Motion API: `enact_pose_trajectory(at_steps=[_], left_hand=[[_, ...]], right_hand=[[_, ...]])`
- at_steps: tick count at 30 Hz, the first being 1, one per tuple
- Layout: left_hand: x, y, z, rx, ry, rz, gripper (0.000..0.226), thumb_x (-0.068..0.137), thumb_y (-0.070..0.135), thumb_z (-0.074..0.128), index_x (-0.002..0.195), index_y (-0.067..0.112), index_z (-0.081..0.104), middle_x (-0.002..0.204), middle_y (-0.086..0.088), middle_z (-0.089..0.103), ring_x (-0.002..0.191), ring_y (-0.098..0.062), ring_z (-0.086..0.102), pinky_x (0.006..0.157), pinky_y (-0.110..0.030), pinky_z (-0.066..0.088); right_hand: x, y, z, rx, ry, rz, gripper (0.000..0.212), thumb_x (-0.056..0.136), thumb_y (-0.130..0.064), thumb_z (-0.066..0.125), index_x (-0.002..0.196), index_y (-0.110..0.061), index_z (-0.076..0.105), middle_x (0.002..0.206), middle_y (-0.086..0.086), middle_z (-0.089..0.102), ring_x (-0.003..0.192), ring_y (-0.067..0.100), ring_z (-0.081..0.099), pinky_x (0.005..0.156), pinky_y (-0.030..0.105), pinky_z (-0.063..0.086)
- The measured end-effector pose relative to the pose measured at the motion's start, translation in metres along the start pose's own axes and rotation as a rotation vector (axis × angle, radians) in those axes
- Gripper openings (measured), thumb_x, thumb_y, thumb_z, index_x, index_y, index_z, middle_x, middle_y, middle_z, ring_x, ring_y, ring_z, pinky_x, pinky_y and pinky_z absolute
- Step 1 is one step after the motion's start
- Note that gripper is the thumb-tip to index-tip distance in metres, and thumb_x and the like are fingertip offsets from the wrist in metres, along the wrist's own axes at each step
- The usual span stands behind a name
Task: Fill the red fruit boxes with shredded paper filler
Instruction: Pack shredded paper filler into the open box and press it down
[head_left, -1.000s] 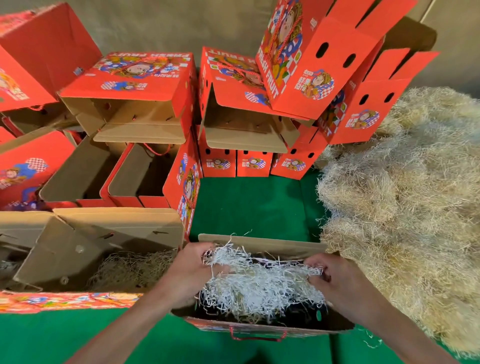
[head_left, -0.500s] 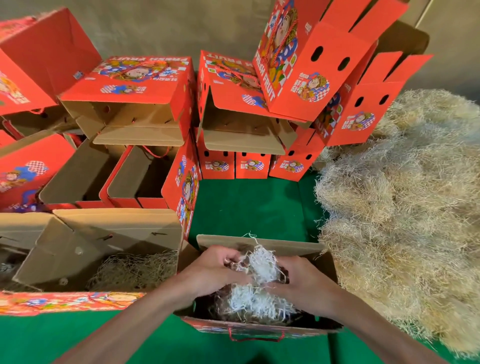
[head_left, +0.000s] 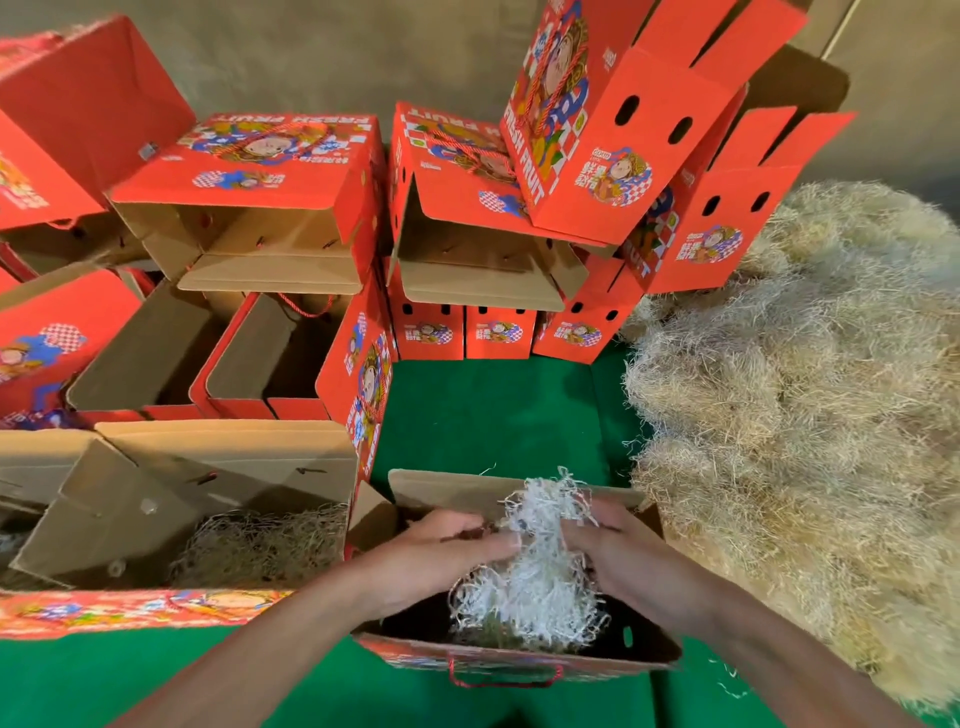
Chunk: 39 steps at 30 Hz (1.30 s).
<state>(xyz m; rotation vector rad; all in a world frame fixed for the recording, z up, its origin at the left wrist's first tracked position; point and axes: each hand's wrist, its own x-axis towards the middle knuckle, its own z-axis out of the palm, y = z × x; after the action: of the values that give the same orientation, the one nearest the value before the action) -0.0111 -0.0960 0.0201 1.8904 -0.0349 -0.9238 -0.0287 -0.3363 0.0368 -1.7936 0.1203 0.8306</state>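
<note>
both hands were down in the open box (head_left: 524, 657) at the near edge of the green bench (head_left: 498, 410). left hand (head_left: 441, 551) and right hand (head_left: 618, 561) had their fingers curled into a clump of white shredded paper (head_left: 535, 566), squeezing it between them. the top of the clump stuck up above the box's far flap; the bottom was already inside, sitting on what looked like a darker, tan layer, hard to tell in the shadow.

handling, as a judgement: the filler looked near weightless, soft and springy, with the strands tangled so it came along as one wad. nothing to break. it likely rebounds once let go, so it wants pressing down and spreading into the corners, not just dropping. best grip looked like a loose two-sided squeeze through the middle of the wad; a pinch at the edge would probably only pull out a few strands. stray strands lay on the bench right of the box, so shedding seemed likely.

relative to that box: the big tan filler pile (head_left: 810, 415) lay just to its right, close enough to grab from. a second open box (head_left: 208, 519) sat directly left, with tan filler in its bottom. more red boxes (head_left: 457, 234) were stacked behind it, several open and showing no filler. the box walls were thin card with loose flaps, so pushing hard could shift it.
</note>
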Motion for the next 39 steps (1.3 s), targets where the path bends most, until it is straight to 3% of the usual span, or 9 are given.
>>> enact_pose_trajectory(at_steps=[4, 10, 15, 19, 23, 26, 30, 36, 39], left_hand=[[0.009, -0.005, 0.002, 0.011, 0.031, -0.002, 0.04, 0.075, 0.051, 0.083, 0.096, 0.018, 0.074, 0.089, 0.019, 0.075, 0.087, 0.004, 0.067, 0.082, -0.01, 0.048], [0.004, -0.027, -0.014, -0.088, 0.058, -0.093, 0.068, 0.051, 0.058, 0.092, 0.102, 0.024, 0.062, 0.103, 0.013, 0.069, 0.102, -0.002, 0.062, 0.082, -0.021, 0.051], [-0.001, -0.04, -0.033, -0.178, 0.151, -0.074, 0.072, 0.05, 0.053, 0.094, 0.106, 0.012, 0.074, 0.109, -0.007, 0.072, 0.11, -0.024, 0.064, 0.09, -0.033, 0.048], [0.003, -0.042, -0.027, -0.268, 0.175, -0.088, 0.114, 0.047, 0.052, 0.095, 0.144, 0.018, 0.046, 0.136, 0.005, 0.051, 0.121, -0.011, 0.046, 0.103, -0.034, 0.039], [0.006, -0.027, -0.017, -0.504, 0.01, -0.113, 0.12, 0.054, 0.043, 0.098, 0.151, 0.03, 0.028, 0.135, 0.024, 0.039, 0.122, -0.002, 0.045, 0.111, -0.036, 0.037], [0.01, -0.017, -0.009, -0.408, -0.136, -0.018, 0.099, 0.063, 0.04, 0.095, 0.145, 0.034, 0.039, 0.138, 0.006, 0.059, 0.131, -0.004, 0.051, 0.113, -0.037, 0.042], [0.011, -0.013, -0.007, -0.264, -0.016, -0.003, 0.121, 0.043, 0.052, 0.095, 0.145, 0.023, 0.038, 0.128, 0.013, 0.058, 0.12, -0.004, 0.054, 0.106, -0.029, 0.043], [0.005, -0.018, -0.016, -0.453, -0.021, -0.059, 0.14, 0.034, 0.039, 0.098, 0.151, 0.034, 0.021, 0.14, 0.017, 0.031, 0.131, -0.008, 0.026, 0.119, -0.042, 0.015], [0.002, -0.014, -0.012, -0.471, 0.015, -0.076, 0.11, 0.034, 0.028, 0.096, 0.128, 0.026, 0.04, 0.125, 0.005, 0.055, 0.121, -0.008, 0.046, 0.119, -0.042, 0.019]], right_hand=[[0.008, -0.004, 0.018, 0.042, -0.037, -0.163, 0.043, 0.09, -0.033, 0.073, 0.129, -0.034, 0.056, 0.121, -0.02, 0.068, 0.114, -0.004, 0.061, 0.105, 0.026, 0.044], [0.004, 0.009, 0.011, -0.222, 0.011, -0.159, 0.025, 0.086, -0.036, 0.077, 0.107, -0.025, 0.07, 0.104, -0.01, 0.074, 0.095, 0.0, 0.068, 0.081, 0.009, 0.05], [-0.011, 0.021, -0.016, -0.468, 0.15, -0.13, 0.013, 0.087, -0.046, 0.071, 0.097, -0.041, 0.066, 0.098, -0.016, 0.068, 0.09, -0.003, 0.065, 0.087, 0.016, 0.05], [-0.018, 0.02, -0.015, -0.527, 0.212, -0.098, 0.026, 0.092, -0.041, 0.068, 0.117, -0.041, 0.062, 0.099, -0.007, 0.071, 0.098, 0.024, 0.071, 0.089, 0.045, 0.057], [-0.009, 0.004, 0.007, -0.252, 0.124, -0.133, 0.016, 0.095, -0.044, 0.064, 0.104, -0.033, 0.071, 0.102, -0.001, 0.073, 0.094, 0.022, 0.069, 0.092, 0.04, 0.055], [-0.006, -0.007, 0.021, -0.009, 0.01, -0.099, 0.02, 0.088, -0.052, 0.065, 0.107, -0.049, 0.058, 0.096, -0.041, 0.064, 0.092, -0.019, 0.059, 0.077, 0.001, 0.046], [0.006, -0.001, 0.027, 0.236, -0.034, -0.063, 0.087, 0.07, -0.043, 0.083, 0.144, -0.028, 0.041, 0.128, -0.013, 0.064, 0.122, 0.007, 0.058, 0.114, 0.036, 0.039], [0.007, 0.007, 0.019, 0.187, -0.067, 0.042, 0.067, 0.071, -0.025, 0.089, 0.123, -0.011, 0.05, 0.118, 0.0, 0.069, 0.112, 0.01, 0.064, 0.094, 0.023, 0.051], [0.001, 0.01, 0.019, 0.077, -0.011, 0.012, 0.044, 0.078, -0.031, 0.084, 0.112, -0.022, 0.056, 0.11, -0.005, 0.068, 0.104, 0.001, 0.065, 0.08, 0.01, 0.051]])
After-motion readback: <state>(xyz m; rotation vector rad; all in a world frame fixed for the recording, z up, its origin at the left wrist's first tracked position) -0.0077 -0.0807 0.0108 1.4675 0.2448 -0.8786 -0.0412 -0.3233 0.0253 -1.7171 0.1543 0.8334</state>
